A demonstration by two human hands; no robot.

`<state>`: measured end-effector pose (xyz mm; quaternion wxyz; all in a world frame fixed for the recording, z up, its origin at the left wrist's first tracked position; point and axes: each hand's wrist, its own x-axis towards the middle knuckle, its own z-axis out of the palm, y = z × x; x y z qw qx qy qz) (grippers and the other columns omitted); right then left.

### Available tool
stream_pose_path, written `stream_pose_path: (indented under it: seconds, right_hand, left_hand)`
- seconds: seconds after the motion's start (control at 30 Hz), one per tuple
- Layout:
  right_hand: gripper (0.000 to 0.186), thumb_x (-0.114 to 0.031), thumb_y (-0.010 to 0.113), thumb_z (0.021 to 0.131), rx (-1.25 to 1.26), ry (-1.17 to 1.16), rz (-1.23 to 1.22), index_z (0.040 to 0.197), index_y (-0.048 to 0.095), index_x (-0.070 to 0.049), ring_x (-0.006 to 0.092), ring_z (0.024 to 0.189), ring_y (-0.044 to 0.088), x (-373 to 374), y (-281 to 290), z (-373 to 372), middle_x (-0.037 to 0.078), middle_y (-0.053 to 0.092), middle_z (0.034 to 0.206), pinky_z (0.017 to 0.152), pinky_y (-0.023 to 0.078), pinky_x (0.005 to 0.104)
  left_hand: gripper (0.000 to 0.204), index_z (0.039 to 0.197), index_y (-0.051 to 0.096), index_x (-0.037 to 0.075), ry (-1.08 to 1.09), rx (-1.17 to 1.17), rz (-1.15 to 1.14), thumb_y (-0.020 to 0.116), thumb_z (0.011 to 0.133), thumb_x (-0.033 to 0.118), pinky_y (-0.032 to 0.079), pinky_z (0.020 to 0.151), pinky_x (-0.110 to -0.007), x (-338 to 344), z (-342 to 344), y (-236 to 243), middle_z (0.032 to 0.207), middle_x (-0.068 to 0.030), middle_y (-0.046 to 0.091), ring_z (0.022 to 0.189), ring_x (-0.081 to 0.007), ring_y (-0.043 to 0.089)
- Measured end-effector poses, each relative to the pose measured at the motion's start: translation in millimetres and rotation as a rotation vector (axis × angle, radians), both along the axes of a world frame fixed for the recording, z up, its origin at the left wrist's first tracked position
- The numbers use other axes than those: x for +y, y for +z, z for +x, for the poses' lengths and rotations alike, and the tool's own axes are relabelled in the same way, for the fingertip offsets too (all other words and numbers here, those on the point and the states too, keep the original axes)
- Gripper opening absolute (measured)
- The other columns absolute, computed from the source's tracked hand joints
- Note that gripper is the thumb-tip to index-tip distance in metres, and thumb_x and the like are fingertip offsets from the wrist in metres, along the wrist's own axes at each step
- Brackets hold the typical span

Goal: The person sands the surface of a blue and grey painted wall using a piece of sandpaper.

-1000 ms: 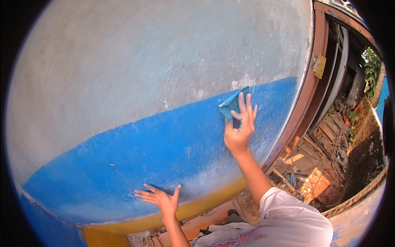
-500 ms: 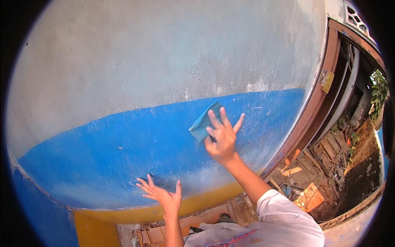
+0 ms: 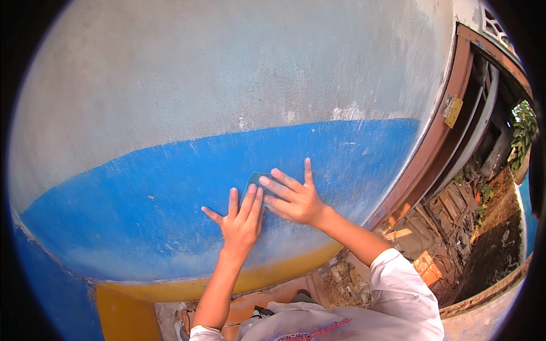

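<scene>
Here both hands [image 3: 242, 219] [image 3: 293, 199] press sandpaper [image 3: 254, 181] mid-wall [image 3: 170, 113].

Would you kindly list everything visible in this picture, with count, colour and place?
wall: one, grey-white above, blue band below, yellow strip at the base, fills the view
sanding sheet: one, teal, flat on the blue band, under the fingers
door frame: one, reddish brown, right of the wall
hinge: one, yellow, on the frame
rubble: several pieces, brown and orange, lower right ground
left hand: one, flat on the wall
right hand: one, pressing the sheet
</scene>
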<state>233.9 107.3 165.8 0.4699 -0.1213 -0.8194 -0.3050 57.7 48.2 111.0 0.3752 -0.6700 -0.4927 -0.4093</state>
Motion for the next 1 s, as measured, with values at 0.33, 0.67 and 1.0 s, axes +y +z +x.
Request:
stream_pose_path:
  seconds: [0.33, 0.67, 1.0]
  right_hand:
    - [0.029, -0.028, 0.074, 0.081, 0.501, -0.183, -0.221, 0.106, 0.069, -0.014, 0.0371, 0.145, 0.025, -5, 17, 67, 0.018, 0.039, 0.151, 0.115, 0.012, 0.0621]
    - [0.043, -0.015, 0.055, 0.095, 1.054, -0.377, -0.502, 0.134, 0.048, 0.001, 0.0377, 0.143, 0.028, 12, -28, 117, 0.022, 0.032, 0.153, 0.115, 0.025, 0.0525]
    - [0.047, -0.024, 0.051, 0.099, 1.031, -0.416, -0.384, 0.135, 0.041, 0.003, 0.0407, 0.143, 0.024, 33, -30, 121, 0.022, 0.024, 0.154, 0.113, 0.024, 0.0581]
  left_hand:
    - [0.036, 0.123, 0.066, 0.014, 0.067, -0.131, 0.105, 0.055, 0.090, 0.004, -0.008, 0.109, -0.071, -17, -26, 1, 0.135, -0.0065, 0.060, 0.144, -0.0432, 0.024]
    - [0.031, 0.106, 0.073, 0.016, 0.220, -0.457, 0.326, 0.067, 0.078, 0.002, -0.004, 0.111, -0.070, -11, -43, 18, 0.140, -0.0105, 0.055, 0.144, -0.0459, 0.022]
    - [0.029, 0.114, 0.059, 0.008, 0.041, -0.440, 0.422, 0.056, 0.087, -0.004, 0.004, 0.114, -0.065, 12, -11, -20, 0.140, -0.0233, 0.051, 0.139, -0.0425, 0.035]
